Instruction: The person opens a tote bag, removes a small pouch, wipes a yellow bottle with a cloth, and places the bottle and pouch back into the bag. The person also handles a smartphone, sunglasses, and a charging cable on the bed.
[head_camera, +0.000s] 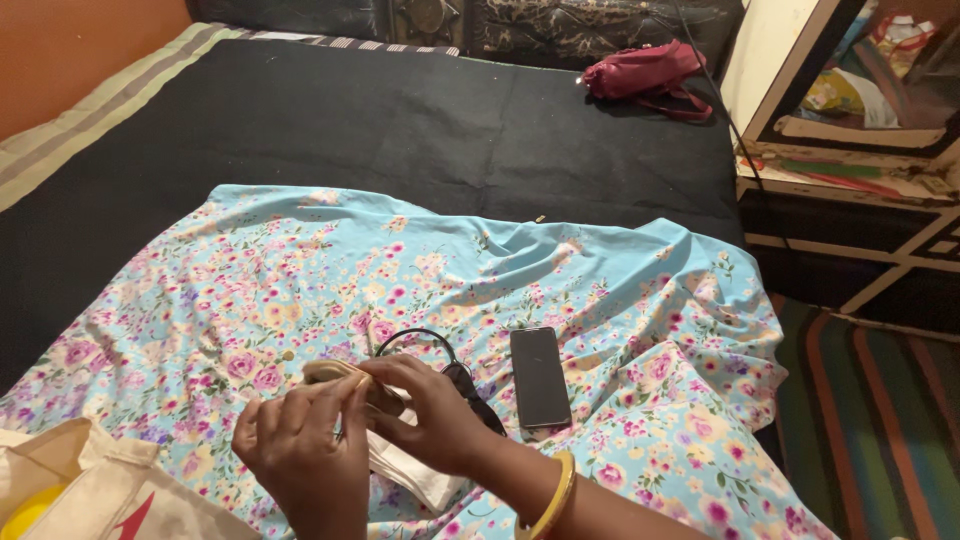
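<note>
A small folded cream cloth piece (335, 372) is pinched shut between the left hand (300, 455) and right hand (430, 420) over the floral sheet (300, 270), near the phone (540, 378), and it's probably best kept taut with edges lined up.

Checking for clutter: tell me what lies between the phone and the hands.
In the head view, black scissors lie between the phone and the right hand.
</note>
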